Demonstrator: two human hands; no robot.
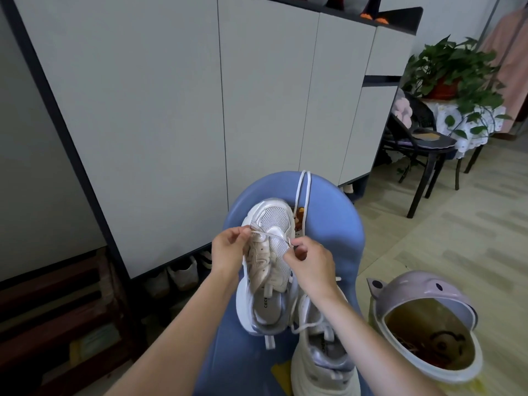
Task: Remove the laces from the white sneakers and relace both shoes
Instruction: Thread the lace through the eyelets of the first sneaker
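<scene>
Pinching the lace (264,234) at either side of the upper sneaker (268,261), your left hand (228,248) and right hand (313,262) should draw both ends evenly across its lowest eyelets.

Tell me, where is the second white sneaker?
The second white sneaker sits low on the blue chair, right of the held sneaker, under the right forearm, beside the lilac bin.

A white mesh sneaker (268,267) lies toe toward 12 o'clock, its white lace (303,201) trailing past the toe. The second sneaker (323,358) sits at its 5 o'clock, laced.
</scene>
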